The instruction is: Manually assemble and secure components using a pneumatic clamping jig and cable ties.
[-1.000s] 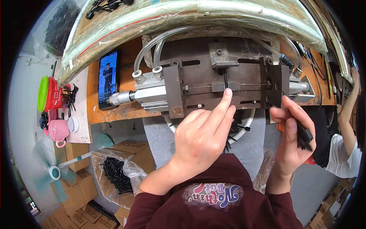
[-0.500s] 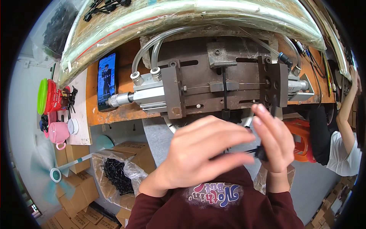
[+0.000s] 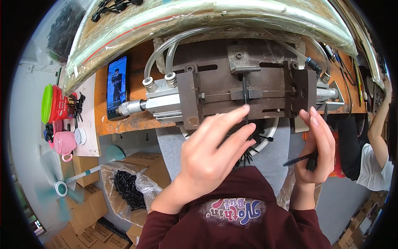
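Okay, one slim black rod [image 3: 245,87] is sitting in the brown metal fixture [image 3: 219,52], crossing the small grey centre block [image 3: 234,95] and pointing toward the body, so placing is looking mostly done; whether the piece is fully seated or finished, can't tell. Left hand [image 3: 213,155] is hovering at the rod's near end, fingers stretched and loosely parted, grasping nothing visible, index tip contact unclear. Right hand [image 3: 318,153] is curling around loose black pieces [image 3: 296,160], one stick jutting out leftward, count hidden; these are lying outside the fixture, so they are seemingly waiting. More black parts [image 3: 245,155] are filling a white-rimmed round container [image 3: 270,137] at the lap, others heaping in a plastic-lined carton [image 3: 137,166] on the left; which are done and which are pending isn't showing. Surface: orange wooden bench [image 3: 141,123] is carrying the fixture, silver cylinders [image 3: 163,101] are flanking it, clear tubes [image 3: 156,54] are arching behind, a lit phone [image 3: 117,85] is resting at left. Room: a pink cup [image 3: 64,142] is standing on a side table [image 3: 90,145], a fan [image 3: 61,189] is facing in near brown boxes [image 3: 89,203], another person's arm [image 3: 375,120] is reaching up at far right
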`<state>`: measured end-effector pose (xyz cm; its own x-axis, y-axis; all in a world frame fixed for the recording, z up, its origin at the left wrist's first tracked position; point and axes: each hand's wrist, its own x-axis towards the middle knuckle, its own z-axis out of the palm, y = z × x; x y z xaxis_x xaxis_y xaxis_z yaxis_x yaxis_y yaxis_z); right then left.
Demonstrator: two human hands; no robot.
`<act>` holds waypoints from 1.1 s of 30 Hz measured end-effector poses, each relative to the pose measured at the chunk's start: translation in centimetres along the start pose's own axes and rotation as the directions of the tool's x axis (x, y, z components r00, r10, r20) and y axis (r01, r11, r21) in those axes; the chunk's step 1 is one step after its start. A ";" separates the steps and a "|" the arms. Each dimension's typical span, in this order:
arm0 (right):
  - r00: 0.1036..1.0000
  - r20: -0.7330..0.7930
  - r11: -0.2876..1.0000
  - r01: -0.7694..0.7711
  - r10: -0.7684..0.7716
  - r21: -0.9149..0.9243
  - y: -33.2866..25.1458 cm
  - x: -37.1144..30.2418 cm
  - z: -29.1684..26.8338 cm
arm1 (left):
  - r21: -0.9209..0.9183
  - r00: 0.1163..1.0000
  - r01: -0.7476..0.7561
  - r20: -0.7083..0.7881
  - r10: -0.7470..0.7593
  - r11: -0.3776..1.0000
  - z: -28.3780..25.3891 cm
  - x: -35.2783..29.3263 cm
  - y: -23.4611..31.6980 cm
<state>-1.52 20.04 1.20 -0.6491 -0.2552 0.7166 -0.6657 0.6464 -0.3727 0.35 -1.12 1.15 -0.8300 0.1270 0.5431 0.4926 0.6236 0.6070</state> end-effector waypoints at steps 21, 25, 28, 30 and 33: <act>0.980 0.180 0.957 -0.131 0.086 0.257 -2.0 -0.1 1.6 | -0.621 0.999 -0.003 0.041 0.036 0.784 1.4 -0.1 1.2; 0.981 0.195 0.960 -0.074 0.021 0.269 -2.5 0.2 2.3 | -0.756 0.941 0.296 0.128 -0.312 0.584 1.3 -1.0 2.7; 0.991 0.109 0.975 0.059 -0.084 0.214 -1.7 -0.2 3.5 | -0.570 0.994 0.075 0.110 -0.015 0.818 0.3 0.0 1.6; 0.985 0.080 0.971 0.133 -0.151 0.196 -1.3 -0.3 3.8 | -0.449 0.994 0.022 0.109 0.030 0.893 0.1 0.1 1.6; 0.978 0.063 0.959 0.180 -0.198 0.220 -0.9 -0.3 3.9 | -0.308 0.992 -0.079 0.066 0.104 0.948 0.0 -0.1 1.9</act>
<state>-2.13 16.76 -1.01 -0.5262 -0.4233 0.7375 -0.8361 0.4155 -0.3582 1.39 0.02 2.26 -0.7898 0.2413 0.5640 0.6130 0.3433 0.7116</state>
